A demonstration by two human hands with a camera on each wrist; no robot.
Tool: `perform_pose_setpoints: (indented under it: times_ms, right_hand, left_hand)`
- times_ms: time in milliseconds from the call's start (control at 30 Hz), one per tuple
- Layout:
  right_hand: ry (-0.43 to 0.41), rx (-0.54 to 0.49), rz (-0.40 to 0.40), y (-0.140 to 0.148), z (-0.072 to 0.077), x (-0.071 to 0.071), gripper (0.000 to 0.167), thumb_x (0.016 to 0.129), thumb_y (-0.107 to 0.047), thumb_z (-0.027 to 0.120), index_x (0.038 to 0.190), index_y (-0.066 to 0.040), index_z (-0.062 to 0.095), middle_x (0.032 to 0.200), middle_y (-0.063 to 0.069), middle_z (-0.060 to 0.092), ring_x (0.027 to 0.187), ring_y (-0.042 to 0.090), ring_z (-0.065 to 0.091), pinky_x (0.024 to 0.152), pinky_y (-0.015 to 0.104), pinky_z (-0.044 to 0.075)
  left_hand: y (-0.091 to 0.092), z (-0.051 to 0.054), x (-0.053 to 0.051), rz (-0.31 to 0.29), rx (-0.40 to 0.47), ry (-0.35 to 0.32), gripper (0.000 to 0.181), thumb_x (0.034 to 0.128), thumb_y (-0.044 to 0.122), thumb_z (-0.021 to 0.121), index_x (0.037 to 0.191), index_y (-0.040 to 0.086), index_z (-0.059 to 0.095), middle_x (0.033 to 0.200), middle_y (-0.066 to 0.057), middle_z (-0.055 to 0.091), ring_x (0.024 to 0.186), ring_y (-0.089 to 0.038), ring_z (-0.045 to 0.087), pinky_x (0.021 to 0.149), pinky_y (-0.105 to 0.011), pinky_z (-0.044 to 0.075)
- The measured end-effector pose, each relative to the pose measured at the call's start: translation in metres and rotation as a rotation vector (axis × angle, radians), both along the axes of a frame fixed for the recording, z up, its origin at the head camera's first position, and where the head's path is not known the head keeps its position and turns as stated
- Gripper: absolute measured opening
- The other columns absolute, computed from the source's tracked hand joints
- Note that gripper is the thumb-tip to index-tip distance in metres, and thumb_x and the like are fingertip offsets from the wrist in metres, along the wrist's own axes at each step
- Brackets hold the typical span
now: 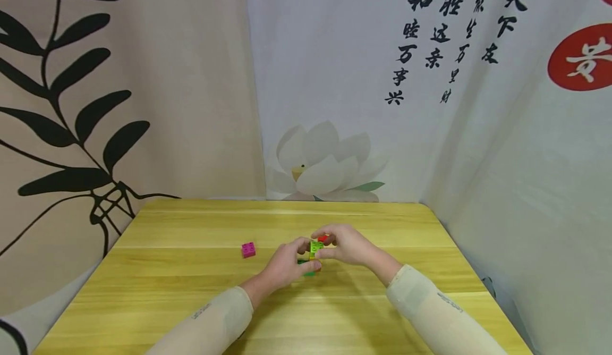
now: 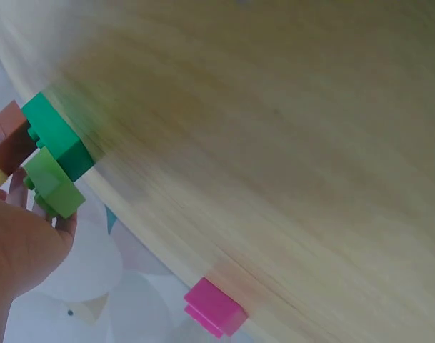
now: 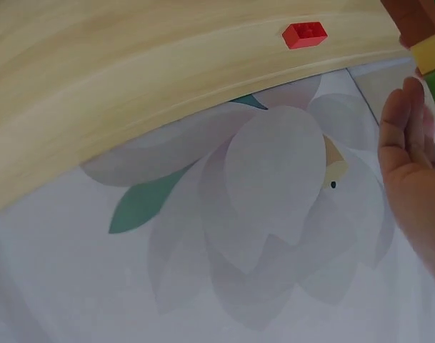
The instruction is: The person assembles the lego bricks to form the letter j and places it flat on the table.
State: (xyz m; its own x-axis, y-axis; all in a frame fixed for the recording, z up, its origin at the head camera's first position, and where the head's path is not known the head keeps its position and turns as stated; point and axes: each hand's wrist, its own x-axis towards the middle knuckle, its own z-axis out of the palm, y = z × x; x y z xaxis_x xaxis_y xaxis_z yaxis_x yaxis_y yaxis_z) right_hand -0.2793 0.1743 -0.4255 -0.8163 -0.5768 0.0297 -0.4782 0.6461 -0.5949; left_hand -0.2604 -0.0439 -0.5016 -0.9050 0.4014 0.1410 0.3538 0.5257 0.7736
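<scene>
- As judged from how the bricks lie, the work is partly done: a stack [image 1: 313, 256] of studded toy bricks is built up between the hands, while two bricks are left lying loose.
- In the stack, a brown brick [image 3: 417, 20] and a yellow brick [image 3: 430, 54] are seen in line, with a lime-green brick [image 1: 316, 245] at the top and a dark-green brick [image 2: 56, 136] at the foot.
- The lower part of the stack is held by the left hand [image 1: 286, 262], its grip nearly closed, with thumb and fingers bent about the bricks.
- The lime-green brick is pinched by the right hand [image 1: 346, 244], its grip narrowed to about the brick's width; whether it is fully pressed down cannot be told.
- Left unjoined on the worktop [image 1: 191, 291] are a magenta brick [image 1: 248, 250], well apart to the left, and a red brick [image 3: 303, 36], just beyond the stack.
- A light-green brick [image 2: 54, 182] is seen beside the dark-green one in the left wrist view; whether they are joined cannot be made out.
- Several fingertips are hidden behind bricks, and the stack is cut off at the edge of both wrist views.
</scene>
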Motion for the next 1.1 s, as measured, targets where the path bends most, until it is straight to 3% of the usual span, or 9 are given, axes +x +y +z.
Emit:
perform_pose_setpoints:
  times_ms: [100,233,333,467,633,767,1100]
  right_hand:
    - [-0.118,-0.114,-0.148,0.002,-0.004,0.001,0.051,0.102,-0.042,0.074,0.144,-0.015,0.065,0.142,0.013,0.069,0.123,0.033,0.071,0.099,0.052,0.062]
    - [-0.373,-0.278,-0.293,0.003,-0.014,0.002,0.072,0.102,-0.06,0.065,0.156,-0.015,0.052,0.152,0.018,0.06,0.131,0.043,0.065,0.106,0.059,0.057]
    - [-0.59,-0.372,-0.311,0.005,-0.024,0.003,0.085,0.101,-0.066,0.061,0.163,-0.012,0.041,0.158,0.025,0.051,0.131,0.049,0.063,0.108,0.063,0.055]
    - [-0.764,-0.426,-0.301,0.004,-0.036,0.005,0.097,0.099,-0.073,0.06,0.167,-0.008,0.032,0.159,0.035,0.042,0.123,0.045,0.068,0.103,0.058,0.06]
    - [-0.868,-0.492,-0.289,-0.001,-0.047,0.004,0.094,0.099,-0.068,0.064,0.164,-0.006,0.037,0.155,0.038,0.046,0.117,0.04,0.072,0.099,0.053,0.063]
    - [-0.914,-0.547,-0.3,-0.004,-0.054,0.003,0.088,0.099,-0.063,0.068,0.158,-0.002,0.042,0.141,0.032,0.058,0.118,0.038,0.07,0.102,0.049,0.062]
    - [-0.891,-0.573,-0.301,-0.012,-0.058,0.001,0.078,0.1,-0.056,0.07,0.148,0.003,0.052,0.12,0.018,0.065,0.11,0.027,0.067,0.105,0.041,0.06]
  left_hand:
    - [0.0,-0.001,0.0,0.009,0.027,0.0,0.057,0.0991,0.041,0.077,0.145,0.011,0.06,0.135,-0.01,0.072,0.128,-0.037,0.066,0.103,-0.058,0.058]
    - [-0.002,-0.001,-0.001,0.016,0.047,0.008,0.055,0.0993,0.042,0.077,0.144,0.012,0.062,0.134,-0.008,0.074,0.127,-0.036,0.067,0.101,-0.055,0.059]
    - [-0.002,0.0,-0.001,0.016,0.052,0.009,0.051,0.0998,0.039,0.077,0.142,0.013,0.063,0.131,-0.008,0.075,0.125,-0.035,0.068,0.099,-0.053,0.059]
    - [-0.002,-0.001,-0.001,0.023,0.034,0.015,0.048,0.1006,0.036,0.076,0.141,0.014,0.064,0.127,-0.009,0.076,0.121,-0.033,0.07,0.097,-0.052,0.06]
    - [-0.002,0.0,-0.002,0.031,0.022,0.007,0.046,0.1003,0.036,0.077,0.14,0.016,0.066,0.125,-0.007,0.077,0.117,-0.03,0.07,0.096,-0.049,0.06]
    - [-0.002,0.0,-0.003,0.022,0.038,-0.003,0.042,0.1004,0.036,0.076,0.137,0.018,0.067,0.124,-0.005,0.078,0.117,-0.03,0.07,0.096,-0.049,0.06]
    - [-0.003,-0.003,-0.002,0.005,0.083,-0.011,0.033,0.1013,0.033,0.076,0.131,0.021,0.068,0.123,0.001,0.078,0.116,-0.026,0.07,0.096,-0.046,0.061]
